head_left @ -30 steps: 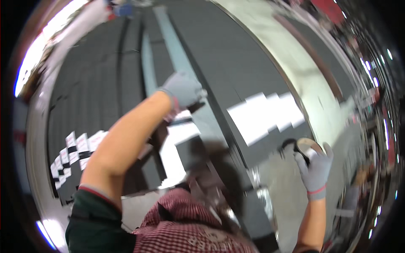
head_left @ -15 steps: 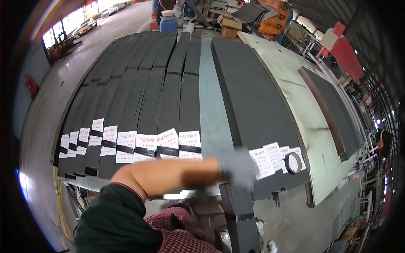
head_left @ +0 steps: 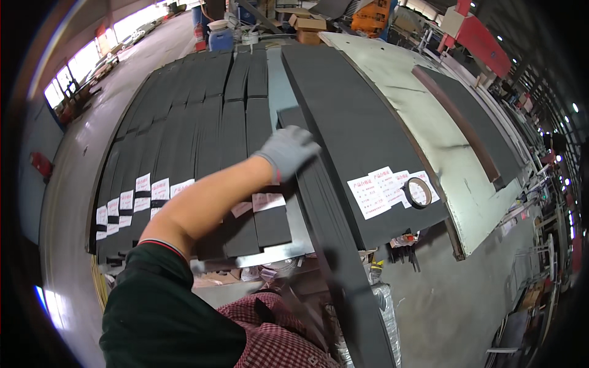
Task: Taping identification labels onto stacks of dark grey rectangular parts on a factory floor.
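Observation:
My left hand (head_left: 288, 151), in a grey glove, grips a long bundle of dark grey strips (head_left: 328, 227) close to its far end, with the fingers closed over it. The bundle slants from the table's middle down past the near edge, where its lower end leaves the picture. To its left lie rows of dark grey strip bundles (head_left: 208, 129), with white labels (head_left: 268, 201) near their front ends; my forearm covers some of these labels. My right hand does not show.
Right of the bundle stands a wide dark stack (head_left: 362, 116) bearing white labels (head_left: 369, 195) and a tape roll (head_left: 418, 192). Beyond it is a pale board (head_left: 423, 116) with another dark panel (head_left: 475, 122). A blue drum (head_left: 221, 38) and an open cardboard box (head_left: 308, 24) are at the back.
My left hand has moved away from me and slightly left. The bundle now reaches farther up onto the table, beside the wide stack. The view has shifted a little.

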A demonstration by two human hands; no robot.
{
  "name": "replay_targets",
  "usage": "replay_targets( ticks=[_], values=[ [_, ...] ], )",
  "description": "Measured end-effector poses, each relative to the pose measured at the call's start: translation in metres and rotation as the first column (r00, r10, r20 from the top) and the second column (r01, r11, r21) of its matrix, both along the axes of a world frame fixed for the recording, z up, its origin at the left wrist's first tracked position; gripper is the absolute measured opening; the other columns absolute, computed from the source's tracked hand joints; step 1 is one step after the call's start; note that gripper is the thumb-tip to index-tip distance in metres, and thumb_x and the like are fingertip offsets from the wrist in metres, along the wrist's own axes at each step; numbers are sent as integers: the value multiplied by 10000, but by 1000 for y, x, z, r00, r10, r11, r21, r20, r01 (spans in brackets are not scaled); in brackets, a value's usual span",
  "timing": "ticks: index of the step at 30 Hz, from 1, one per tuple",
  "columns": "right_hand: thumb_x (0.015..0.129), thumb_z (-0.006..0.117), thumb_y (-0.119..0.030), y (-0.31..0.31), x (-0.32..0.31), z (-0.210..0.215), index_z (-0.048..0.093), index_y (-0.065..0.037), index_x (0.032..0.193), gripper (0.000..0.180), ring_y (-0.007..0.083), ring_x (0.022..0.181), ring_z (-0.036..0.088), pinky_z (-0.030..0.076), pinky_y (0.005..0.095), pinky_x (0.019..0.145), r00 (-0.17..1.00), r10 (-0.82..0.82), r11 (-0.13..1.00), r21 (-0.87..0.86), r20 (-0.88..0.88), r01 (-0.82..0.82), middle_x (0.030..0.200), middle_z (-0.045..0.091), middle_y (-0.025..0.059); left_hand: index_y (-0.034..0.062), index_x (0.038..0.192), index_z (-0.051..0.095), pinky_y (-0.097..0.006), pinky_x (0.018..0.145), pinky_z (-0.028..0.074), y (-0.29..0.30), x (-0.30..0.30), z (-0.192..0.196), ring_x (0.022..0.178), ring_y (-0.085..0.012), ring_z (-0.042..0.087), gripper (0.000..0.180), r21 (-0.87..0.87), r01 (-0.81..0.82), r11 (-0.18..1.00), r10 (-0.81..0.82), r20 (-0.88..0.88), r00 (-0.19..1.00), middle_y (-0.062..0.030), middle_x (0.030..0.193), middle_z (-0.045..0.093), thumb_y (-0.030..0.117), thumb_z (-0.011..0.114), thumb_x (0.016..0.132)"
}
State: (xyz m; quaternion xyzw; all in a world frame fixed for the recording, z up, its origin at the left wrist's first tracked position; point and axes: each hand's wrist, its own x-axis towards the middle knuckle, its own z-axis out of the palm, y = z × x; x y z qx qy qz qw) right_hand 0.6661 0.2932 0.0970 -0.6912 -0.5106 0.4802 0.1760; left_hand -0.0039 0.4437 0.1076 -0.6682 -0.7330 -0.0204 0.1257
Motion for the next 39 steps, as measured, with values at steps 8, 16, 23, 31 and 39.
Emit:
replay_targets(
  ticks=[8, 16, 23, 31, 39],
  values=[
    [760, 750, -150, 112, -253, 32, 531, 28, 1260, 574, 233, 1098, 592, 470, 348, 929, 804, 515, 656, 466, 298, -593, 1247, 572, 135, 53, 1434, 362, -431, 1043, 405, 23, 12, -26, 1233, -483, 465, 724, -360, -82, 930, 273, 521, 809, -295, 1519, 206, 518, 520, 902],
    [760, 766, -212, 194, -165, -34, 525, 56, 1238, 599, 249, 1013, 589, 459, 346, 895, 851, 511, 838, 149, 124, -525, 1098, 623, 154, 43, 1465, 317, -347, 1155, 232, 59, -5, -59, 1432, -390, 220, 708, -106, -204, 973, 191, 865, 465, -266, 1567, 80, 286, 622, 874],
    [802, 755, -279, 231, -22, -152, 569, 37, 1209, 548, 181, 995, 603, 491, 321, 866, 860, 489, 789, -344, -147, -508, 1074, 658, 100, 9, 1341, 488, -377, 1070, 380, 52, 17, -59, 1289, -353, 449, 635, 146, -451, 880, 263, 641, 721, -227, 1435, 381, 386, 666, 862],
    [767, 755, -181, 273, -94, -102, 402, 60, 1347, 720, 190, 1003, 596, 473, 332, 911, 728, 674, 735, 18, -128, -678, 1080, 634, 124, 42, 837, 668, -388, 841, 496, 162, 142, -4, 932, -315, 600, 251, 322, 271, 907, -406, 503, 763, -121, 976, 622, 290, 629, 821],
    [897, 629, -330, 257, -300, -105, 457, -47, 1328, 544, 175, 1039, 566, 487, 336, 868, 596, -90, 932, -279, -798, -233, 1158, 575, 58, 44, 926, 656, -444, 793, 502, 273, 164, -40, 884, -342, 649, 233, -97, 65, 993, 1, 562, 827, -180, 950, 678, 250, 604, 832]
  ],
)
